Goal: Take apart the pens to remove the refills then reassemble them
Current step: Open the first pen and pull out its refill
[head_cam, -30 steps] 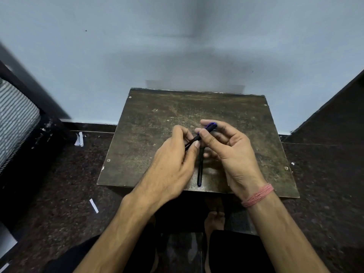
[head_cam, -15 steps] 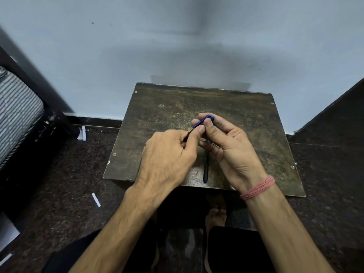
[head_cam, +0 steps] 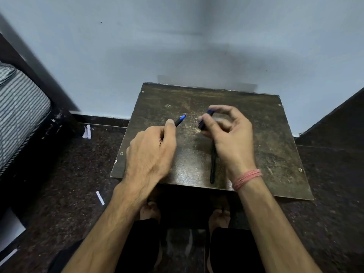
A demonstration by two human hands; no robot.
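- Underfoot, a dark speckled stone floor [head_cam: 59,174] runs to a pale blue-grey wall [head_cam: 177,36]; a worn, scratched brown table [head_cam: 266,134] stands against that wall, with screw heads at its corners
- Left of the table a striped mattress [head_cam: 19,107] sits on a dark frame, and white paper scraps [head_cam: 87,132] lie on the floor between them
- No brand, label or writing can be read anywhere
- Over the table's left half, the left hand [head_cam: 149,154] has its grip closed around a black pen body [head_cam: 180,120]; the blue tip points toward the wall
- Over the table's middle, the right hand [head_cam: 230,138], with a pink thread band [head_cam: 247,179] at the wrist, pinches a blue cap [head_cam: 204,121] between thumb and fingers, apart from the pen body; the hand is blurred
- A second black pen [head_cam: 212,166] lies flat on the table near its front edge, partly under the right hand
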